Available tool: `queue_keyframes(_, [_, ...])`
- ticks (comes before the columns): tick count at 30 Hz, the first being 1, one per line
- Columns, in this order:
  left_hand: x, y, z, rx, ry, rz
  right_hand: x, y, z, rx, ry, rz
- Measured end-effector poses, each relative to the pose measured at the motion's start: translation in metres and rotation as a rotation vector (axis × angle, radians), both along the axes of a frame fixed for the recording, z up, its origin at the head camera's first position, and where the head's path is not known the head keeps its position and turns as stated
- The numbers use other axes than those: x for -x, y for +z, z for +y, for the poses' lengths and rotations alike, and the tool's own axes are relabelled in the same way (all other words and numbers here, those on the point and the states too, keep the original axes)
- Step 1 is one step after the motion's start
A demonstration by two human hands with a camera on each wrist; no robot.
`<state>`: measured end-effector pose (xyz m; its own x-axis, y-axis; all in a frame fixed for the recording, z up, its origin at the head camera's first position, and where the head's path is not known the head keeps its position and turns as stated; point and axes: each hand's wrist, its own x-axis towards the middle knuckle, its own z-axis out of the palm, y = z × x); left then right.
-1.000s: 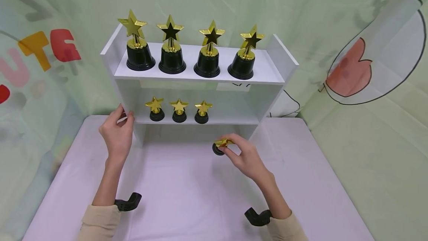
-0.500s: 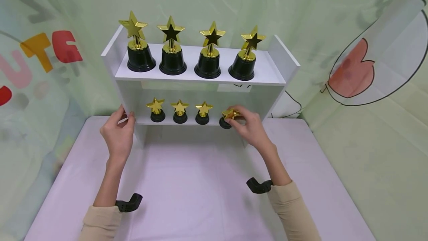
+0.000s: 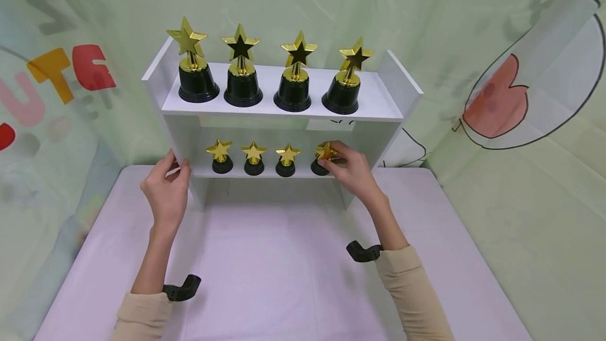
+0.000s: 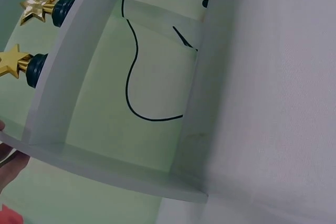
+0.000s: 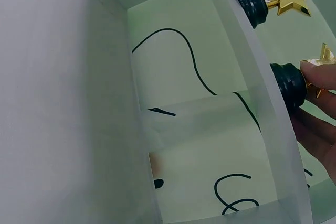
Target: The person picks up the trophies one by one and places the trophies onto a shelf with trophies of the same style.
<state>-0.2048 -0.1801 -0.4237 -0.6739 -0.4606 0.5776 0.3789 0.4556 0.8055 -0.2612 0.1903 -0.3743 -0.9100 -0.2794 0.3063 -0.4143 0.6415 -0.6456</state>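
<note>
My right hand (image 3: 352, 170) pinches a small gold star trophy (image 3: 320, 167) by its star, between thumb and fingers. Its black base stands at the front of the lower shelf, right of three matching small trophies (image 3: 285, 162). In the right wrist view, the thumb lies on the gold part and the black base (image 5: 289, 85) is right at the shelf board. My left hand (image 3: 167, 188) grips the left side panel of the white shelf unit (image 3: 279, 115); in the left wrist view its fingers (image 4: 13, 169) show at the panel's edge.
Several larger star trophies (image 3: 293, 88) with black bases line the top shelf. The unit stands on a table with a pale cloth (image 3: 265, 267). Pale green curtains (image 3: 440, 57) with coloured letters and drawings hang behind and at both sides.
My right hand has lifted the small trophy from over the table, up and slightly right, onto the lower shelf, then a little further back. The left hand stays at the side panel.
</note>
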Motion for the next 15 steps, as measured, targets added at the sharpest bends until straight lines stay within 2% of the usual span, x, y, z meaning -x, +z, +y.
queue_keyframes(6, [0.006,-0.001,-0.001,-0.001,0.011,-0.016,0.007,0.000,-0.001,0.009,0.017,0.008])
queue_keyframes(10, [0.008,-0.004,-0.004,0.001,0.011,-0.034,0.010,-0.003,-0.001,0.014,0.013,-0.034])
queue_keyframes(15, [0.004,-0.012,-0.010,0.013,-0.005,-0.094,0.008,-0.007,0.002,0.037,-0.017,-0.054])
